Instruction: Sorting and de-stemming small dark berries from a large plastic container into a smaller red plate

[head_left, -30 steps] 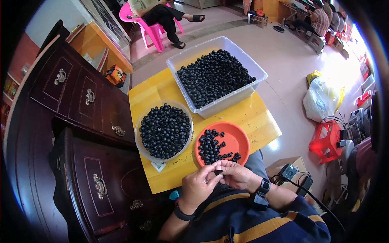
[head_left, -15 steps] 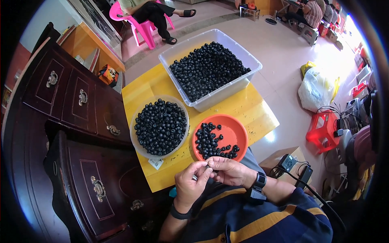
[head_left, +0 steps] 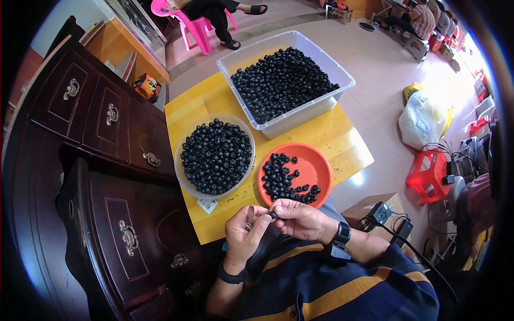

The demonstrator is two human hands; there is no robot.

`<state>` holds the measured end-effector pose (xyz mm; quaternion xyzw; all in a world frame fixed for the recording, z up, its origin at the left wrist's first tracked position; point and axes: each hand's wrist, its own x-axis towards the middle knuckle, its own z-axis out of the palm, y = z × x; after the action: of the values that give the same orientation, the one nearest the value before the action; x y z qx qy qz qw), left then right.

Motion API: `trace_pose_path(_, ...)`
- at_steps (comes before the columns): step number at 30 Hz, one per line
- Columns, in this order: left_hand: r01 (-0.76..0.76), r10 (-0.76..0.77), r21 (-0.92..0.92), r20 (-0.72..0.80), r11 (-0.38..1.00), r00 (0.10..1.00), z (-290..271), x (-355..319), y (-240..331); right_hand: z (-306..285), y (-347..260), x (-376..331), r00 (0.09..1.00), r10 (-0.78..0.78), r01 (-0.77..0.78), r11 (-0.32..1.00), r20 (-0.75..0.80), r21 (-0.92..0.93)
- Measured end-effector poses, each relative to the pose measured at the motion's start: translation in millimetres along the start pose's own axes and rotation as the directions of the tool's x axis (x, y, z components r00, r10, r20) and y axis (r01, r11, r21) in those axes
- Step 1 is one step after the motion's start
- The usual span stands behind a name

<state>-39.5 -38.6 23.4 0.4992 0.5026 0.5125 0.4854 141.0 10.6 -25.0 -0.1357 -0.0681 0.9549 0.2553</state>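
In front of my body both hands meet, fingers pinched together. A small round black bead (head_left: 273,215) shows between their fingertips. My right hand (head_left: 301,220) grips it with thumb and forefinger, while my left hand (head_left: 243,232) closes in from the other side, its thumb against the bead. Just beyond my fingers, a round orange-red dish (head_left: 316,170) holds loose black beads, mostly along its left and near side. Left of it stands a round clear tub (head_left: 181,179) filled with similar beads. Part of the bead is hidden by my fingers.
A large clear plastic bin (head_left: 300,120) full of black beads stands at the back of the yellow table (head_left: 198,101). Dark wooden drawers (head_left: 115,208) border the left. On the right are a red stool (head_left: 427,176), a cardboard box (head_left: 393,203) with cables and a bag (head_left: 420,120). People sit farther back.
My hands have turned slightly, so the black bead between the fingertips shows more clearly. The whole view has shifted a little, with the table sitting higher and farther right.
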Motion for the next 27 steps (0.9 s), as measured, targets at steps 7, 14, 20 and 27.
trace_pose_path(7,0.123,-0.122,-0.037,0.02,0.992,0.992,-3,-1,-7,-4,0,2,1.0,0.02,-0.02,1.0,0.018,-0.006)
trace_pose_path(14,0.248,-0.243,-0.087,0.059,0.965,0.968,-8,1,-3,-7,-1,5,0.999,0.053,-0.053,0.998,-0.002,-0.032)
trace_pose_path(20,-0.003,0.003,0.093,-0.008,0.996,1.0,7,1,3,-12,-1,7,0.999,0.032,-0.03,0.997,0.034,-0.076)
trace_pose_path(27,-0.001,0.084,0.496,-0.144,0.868,0.986,-22,17,28,4,-7,4,0.996,0.067,-0.069,0.997,-0.064,-0.033)
